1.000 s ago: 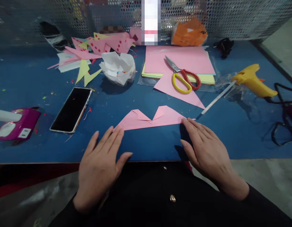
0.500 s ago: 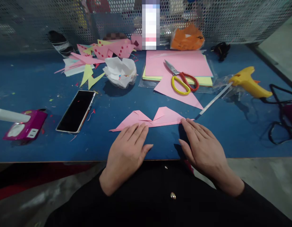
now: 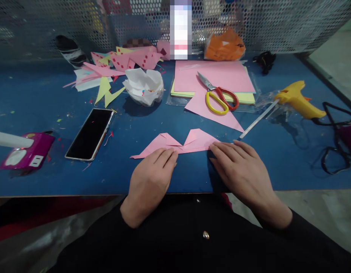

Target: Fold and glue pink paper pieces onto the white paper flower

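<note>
A folded pink paper [image 3: 198, 140] lies flat on the table in front of me, with two peaks and a notch between them. My left hand [image 3: 154, 178] rests palm down at its near edge, fingertips on the paper and thumb mostly hidden beneath. Over the paper's right end lies my right hand [image 3: 242, 168], its fingers stretched out and thumb drawn in. Neither hand visibly lifts the paper; both are open. Beyond it, a loose pink sheet [image 3: 212, 112] sits partly under scissors [image 3: 216, 96] with red and yellow handles.
At right lie a yellow glue gun [image 3: 298, 100] and its black cord [image 3: 337, 121]. A phone [image 3: 90, 132] and a purple device [image 3: 29, 149] are at left. Behind stand a crumpled white paper bowl [image 3: 144, 85], paper scraps [image 3: 135, 60], a paper stack [image 3: 220, 74] and an orange bag [image 3: 225, 45].
My right hand has slid left along the paper's edge and drawn its thumb in. The left thumb has tucked under the fingers. The paper has stayed nearly in place.
</note>
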`<state>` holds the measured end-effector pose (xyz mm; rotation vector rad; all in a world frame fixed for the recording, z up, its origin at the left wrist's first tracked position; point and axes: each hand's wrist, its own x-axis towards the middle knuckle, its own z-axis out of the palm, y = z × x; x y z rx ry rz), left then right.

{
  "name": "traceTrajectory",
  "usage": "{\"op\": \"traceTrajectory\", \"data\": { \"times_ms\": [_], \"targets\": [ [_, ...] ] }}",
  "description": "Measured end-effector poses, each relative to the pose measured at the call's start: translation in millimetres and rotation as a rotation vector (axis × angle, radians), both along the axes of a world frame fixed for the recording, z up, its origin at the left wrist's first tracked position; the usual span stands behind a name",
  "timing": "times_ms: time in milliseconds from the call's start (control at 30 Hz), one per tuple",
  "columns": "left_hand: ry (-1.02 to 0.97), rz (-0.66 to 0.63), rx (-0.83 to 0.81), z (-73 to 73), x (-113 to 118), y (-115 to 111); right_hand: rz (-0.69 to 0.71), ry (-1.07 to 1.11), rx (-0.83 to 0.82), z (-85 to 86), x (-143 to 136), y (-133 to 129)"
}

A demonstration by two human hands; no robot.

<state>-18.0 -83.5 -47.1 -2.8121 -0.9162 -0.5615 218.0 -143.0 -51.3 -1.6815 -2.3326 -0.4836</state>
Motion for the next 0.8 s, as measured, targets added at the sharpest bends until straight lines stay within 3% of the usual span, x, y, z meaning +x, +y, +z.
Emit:
{"op": "traceTrajectory", "data": {
  "times_ms": [300,800],
  "targets": [
    [-0.065,0.022,0.037,-0.6,1.9,11.8,0.211,-0.041,0.015,4.9,-27.0,32.2],
    [-0.034,0.018,0.088,-4.2,4.9,14.6,0.192,-0.017,0.043,-1.2,-34.1,35.0]
  ]
}}
